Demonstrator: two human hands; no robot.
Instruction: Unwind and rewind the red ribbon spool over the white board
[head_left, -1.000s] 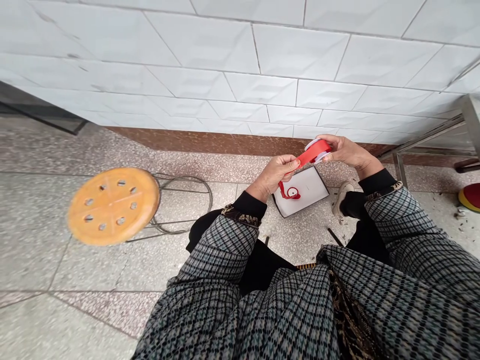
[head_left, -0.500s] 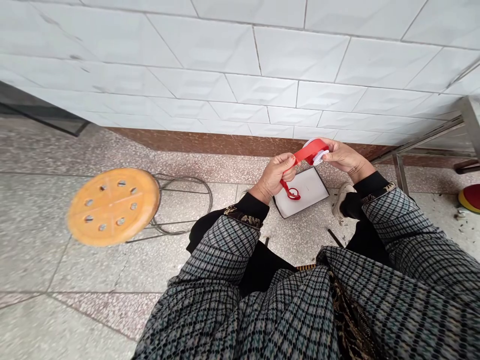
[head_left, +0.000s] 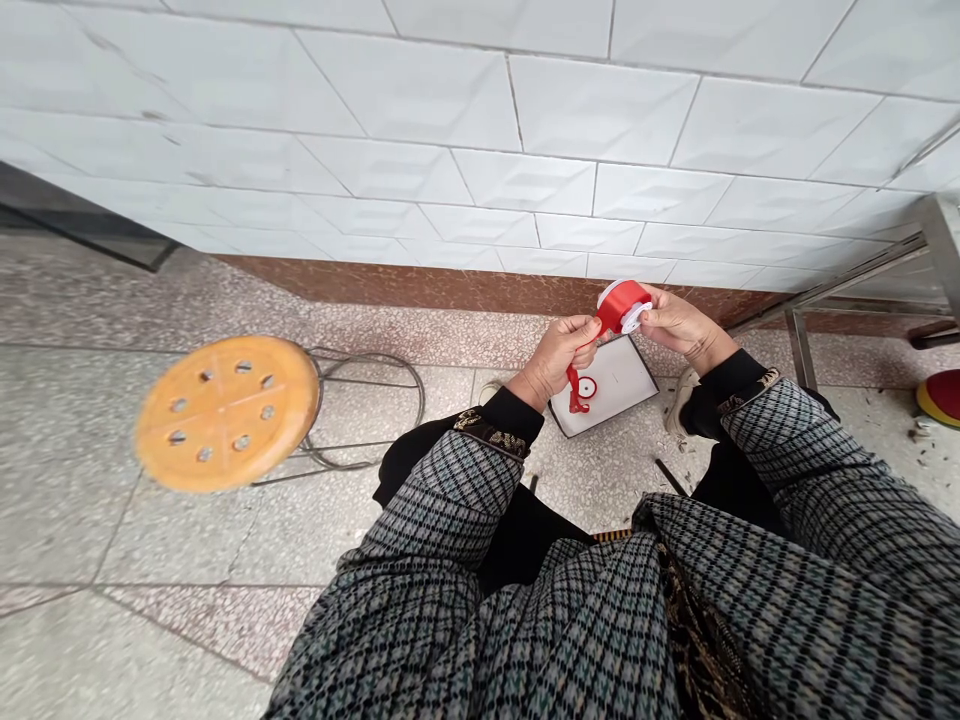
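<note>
Between my hands is a white spool wound with red ribbon (head_left: 627, 299). My right hand (head_left: 679, 322) grips the spool by its white flange on the right side. The fingers of my left hand (head_left: 559, 358) pinch the ribbon close to the spool's left edge. From below that hand the loose ribbon end (head_left: 576, 392) hangs, twisted. Beneath, on the floor, lies a shallow white tray or box lid with a dark rim (head_left: 622, 385). A small red ring with a white centre (head_left: 586, 387) shows against it, partly behind the ribbon end.
To the left stands a round orange stool (head_left: 225, 415) with wire legs. A white tiled wall (head_left: 525, 120) rises in front. At the right are a metal frame (head_left: 802, 345) and a red and yellow object (head_left: 941, 395) on the speckled floor.
My hands have come closer together, and the stretch of ribbon between them is shorter. The hanging end now drops straighter beneath my left hand.
</note>
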